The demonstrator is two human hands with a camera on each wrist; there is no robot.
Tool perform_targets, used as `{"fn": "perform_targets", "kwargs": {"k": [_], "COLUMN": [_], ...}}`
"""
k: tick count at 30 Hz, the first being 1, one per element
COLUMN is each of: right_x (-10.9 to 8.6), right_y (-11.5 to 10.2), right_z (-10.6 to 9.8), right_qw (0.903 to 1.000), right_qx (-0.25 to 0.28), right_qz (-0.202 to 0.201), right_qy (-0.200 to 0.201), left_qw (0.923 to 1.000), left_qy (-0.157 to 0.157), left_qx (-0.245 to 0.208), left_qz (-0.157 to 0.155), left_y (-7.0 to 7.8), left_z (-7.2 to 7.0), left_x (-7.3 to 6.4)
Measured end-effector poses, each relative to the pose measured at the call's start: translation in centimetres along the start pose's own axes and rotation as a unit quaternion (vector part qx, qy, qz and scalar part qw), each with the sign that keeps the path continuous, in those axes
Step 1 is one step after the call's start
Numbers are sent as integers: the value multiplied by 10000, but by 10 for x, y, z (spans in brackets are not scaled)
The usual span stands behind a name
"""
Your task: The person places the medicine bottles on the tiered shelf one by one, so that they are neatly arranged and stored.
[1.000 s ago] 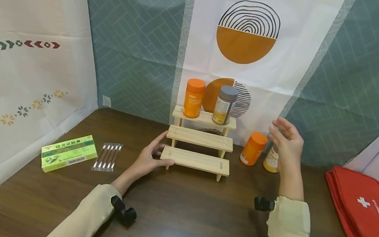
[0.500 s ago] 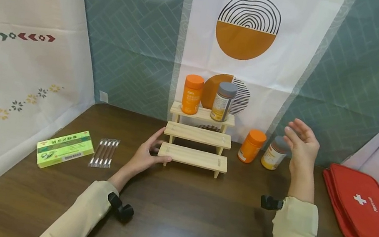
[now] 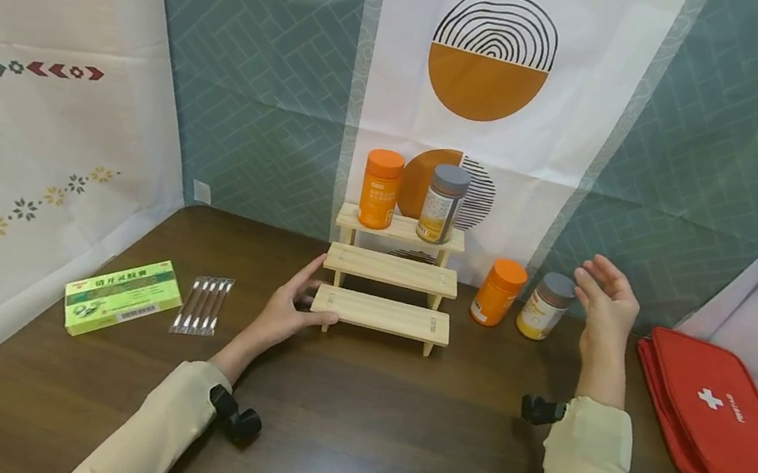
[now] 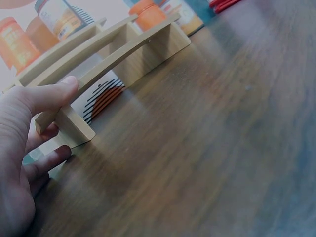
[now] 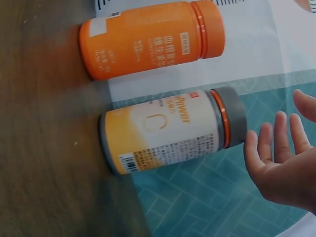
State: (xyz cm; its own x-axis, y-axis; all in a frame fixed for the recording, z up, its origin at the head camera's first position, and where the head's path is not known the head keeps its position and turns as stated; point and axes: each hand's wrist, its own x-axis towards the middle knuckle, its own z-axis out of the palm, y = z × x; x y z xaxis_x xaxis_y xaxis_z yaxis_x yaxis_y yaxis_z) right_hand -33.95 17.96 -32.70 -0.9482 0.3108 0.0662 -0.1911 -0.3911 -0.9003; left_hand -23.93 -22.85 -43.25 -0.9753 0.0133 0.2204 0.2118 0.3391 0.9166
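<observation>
A three-step wooden display rack (image 3: 382, 314) stands at the middle of the table. My left hand (image 3: 282, 312) holds its left end, the thumb on the lowest step and the fingers around behind; in the left wrist view the thumb lies over the board's end with fingertips beneath it. On the top step stand an orange bottle (image 3: 380, 190) and a grey-capped bottle (image 3: 442, 205). Right of the rack are a second orange bottle (image 3: 497, 293) and a second grey-capped bottle (image 5: 165, 131) with a white and yellow label. My right hand (image 3: 611, 311) is beside that cap, fingers loosely bent, holding nothing.
On the left lie a green-yellow medicine box (image 3: 123, 299) and a pack of cotton swabs (image 3: 202, 306). A red first-aid pouch (image 3: 727, 420) lies at the right edge. Hanging cloth (image 3: 276, 83) closes off the back and sides.
My right hand has moved right and slightly down, uncovering the grey-capped bottle beside the rack. The left hand keeps its place on the rack. The head view has shifted a little.
</observation>
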Motion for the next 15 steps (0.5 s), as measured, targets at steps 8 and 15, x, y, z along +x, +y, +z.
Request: {"fn": "perform_targets", "kwargs": {"k": [8, 15], "right_x": [4, 6], "right_y": [10, 18], "right_z": [-4, -8], "right_qw": [9972, 9977], "right_qx": [-267, -589], "right_qz": [-560, -49], "right_qy": [413, 323], "left_qw": [9999, 9997], "left_qy": [-104, -130], "left_qx": [23, 14], "left_qz": [-35, -209], "left_y": [38, 36], "left_z": [-4, -4], "left_x": [-9, -12]}}
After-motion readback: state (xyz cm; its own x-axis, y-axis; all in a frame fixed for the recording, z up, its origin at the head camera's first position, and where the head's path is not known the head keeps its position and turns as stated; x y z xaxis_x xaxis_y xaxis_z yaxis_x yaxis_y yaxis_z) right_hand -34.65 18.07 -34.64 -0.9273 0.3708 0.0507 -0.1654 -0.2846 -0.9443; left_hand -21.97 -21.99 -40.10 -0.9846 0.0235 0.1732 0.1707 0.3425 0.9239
